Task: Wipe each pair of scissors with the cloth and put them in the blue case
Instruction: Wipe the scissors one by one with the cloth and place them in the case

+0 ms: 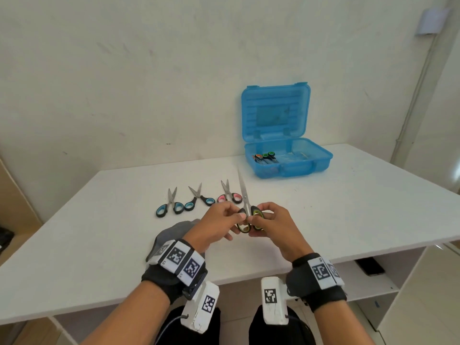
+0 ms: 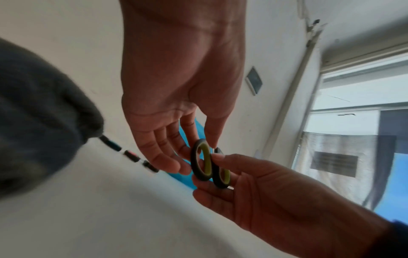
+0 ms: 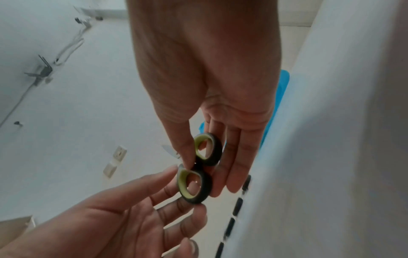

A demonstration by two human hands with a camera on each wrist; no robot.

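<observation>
On the white bench (image 1: 99,245), going from nine o'clock toward three, a crumpled grey cloth (image 1: 174,230) lies at the near left, partly hidden under the left wrist. Beyond it, toward eleven o'clock, three pairs of steel scissors sit in a row: the blue-handled scissors at far left (image 1: 170,205), a second blue-handled pair (image 1: 199,199) beside them, then the pink-handled scissors (image 1: 230,195).

In the middle, both hands meet over the bench on the black-and-yellow-handled scissors (image 1: 246,212), whose closed blades point to twelve o'clock. The left hand (image 1: 216,225) has its grip pinched on the left handle ring, thumb on top and fingers under it. The right hand (image 1: 271,225) pinches the right ring the same way, fingers curled beneath.

At about one o'clock, against the wall, the translucent blue plastic case (image 1: 288,155) stands with its lid raised. In its left part lie the scissors already stowed (image 1: 265,156), with orange and green handles showing.
</observation>
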